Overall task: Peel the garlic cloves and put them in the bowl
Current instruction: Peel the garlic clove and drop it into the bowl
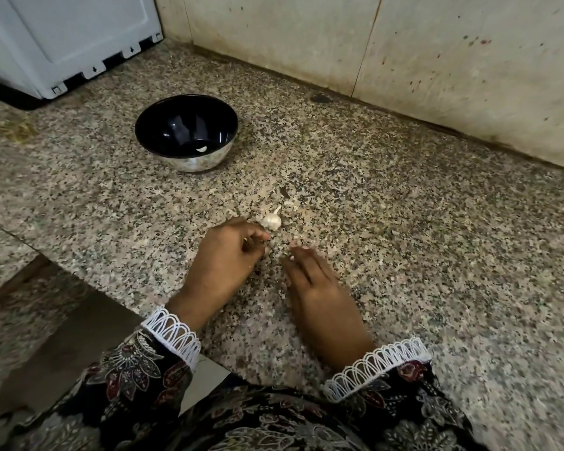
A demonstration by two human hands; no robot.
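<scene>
No writing is readable anywhere. Your left hand has its fingers curled, but whether they pinch anything is hidden. Your right hand lies flat and relaxed on the granite counter. The garlic bulb sits just beyond your left fingertips; one peeled clove lies in the black bowl.
</scene>
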